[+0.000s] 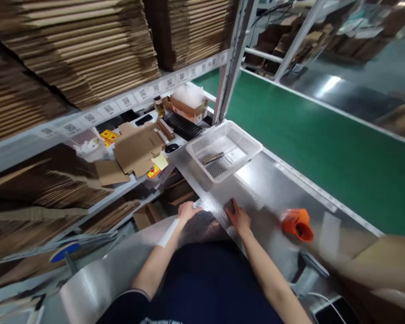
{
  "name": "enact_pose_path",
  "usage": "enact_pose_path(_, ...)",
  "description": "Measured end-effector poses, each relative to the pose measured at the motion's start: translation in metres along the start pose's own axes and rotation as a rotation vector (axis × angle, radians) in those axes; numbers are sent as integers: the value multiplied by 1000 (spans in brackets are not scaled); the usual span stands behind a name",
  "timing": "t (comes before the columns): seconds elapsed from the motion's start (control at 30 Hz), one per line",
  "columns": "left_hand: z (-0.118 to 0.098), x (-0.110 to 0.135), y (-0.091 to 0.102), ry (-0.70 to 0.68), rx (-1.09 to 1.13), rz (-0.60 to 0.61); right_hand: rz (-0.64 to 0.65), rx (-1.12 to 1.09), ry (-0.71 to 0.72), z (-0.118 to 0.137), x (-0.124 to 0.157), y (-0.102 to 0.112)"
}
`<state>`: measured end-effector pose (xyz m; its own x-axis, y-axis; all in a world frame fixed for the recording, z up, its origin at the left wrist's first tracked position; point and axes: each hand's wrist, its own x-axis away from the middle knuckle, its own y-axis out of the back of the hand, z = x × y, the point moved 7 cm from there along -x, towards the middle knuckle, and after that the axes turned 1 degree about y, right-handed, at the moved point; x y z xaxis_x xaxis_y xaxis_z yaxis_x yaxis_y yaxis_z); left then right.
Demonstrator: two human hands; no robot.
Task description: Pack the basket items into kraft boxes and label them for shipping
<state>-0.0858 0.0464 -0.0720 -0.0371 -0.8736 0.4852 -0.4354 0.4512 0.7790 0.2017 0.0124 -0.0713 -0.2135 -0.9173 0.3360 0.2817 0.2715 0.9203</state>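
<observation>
Shirt [205, 283] at six o'clock; left hand [186, 210] pinches wrap [207, 203]; right hand [240, 219] too blurred to tell its grip; likely spreading wrap, which calls for even tension; basket [218, 179] at twelve.

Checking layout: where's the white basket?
The white basket sits just right of head-view centre, on the metal bench, beyond the right hand, beside the green belt.

From here the dark patch [229, 205] at the right hand [239, 218] is too blurred to name, and the orange object [297, 223] looks smeared. Print on the white slip [235, 155] in the basket [256, 147] is too small to read; the cardboard stacks [91, 42] are cut off up top.
</observation>
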Motion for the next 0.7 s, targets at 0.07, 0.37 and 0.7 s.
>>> enact_pose_path(0.07,15,11,-6,15,9,14,57,-52,-20,1,0,0)
enact_pose_path(0.37,46,36,-37,175,-12,0,105,-77,-55,3,4,4)
enact_pose_path(0.7,242,192,52,632,-188,155,99,-68,-85,3,2,4)
